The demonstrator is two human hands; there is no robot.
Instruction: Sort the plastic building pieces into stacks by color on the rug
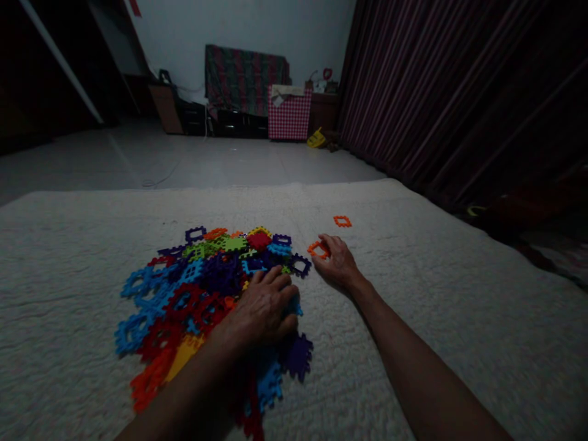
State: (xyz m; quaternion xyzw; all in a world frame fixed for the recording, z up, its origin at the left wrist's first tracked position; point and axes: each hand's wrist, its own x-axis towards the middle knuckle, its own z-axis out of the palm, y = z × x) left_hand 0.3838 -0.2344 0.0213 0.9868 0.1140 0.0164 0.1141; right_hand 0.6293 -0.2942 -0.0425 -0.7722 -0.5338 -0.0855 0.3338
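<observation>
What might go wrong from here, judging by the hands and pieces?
The left hand lies over the pile of plastic pieces, so moving it might scatter loose ones. The right hand has an orange frame at its fingertips; it could bump the nearby dark purple frame. In this dim light, darker pieces may be hard to tell apart.

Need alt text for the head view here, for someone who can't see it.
The left hand lies on a heap of multicoloured notched plastic pieces on a cream quilted cover, while the right hand has an orange notched plastic frame at its fingertips. A second orange frame lies farther off on the cover.
</observation>
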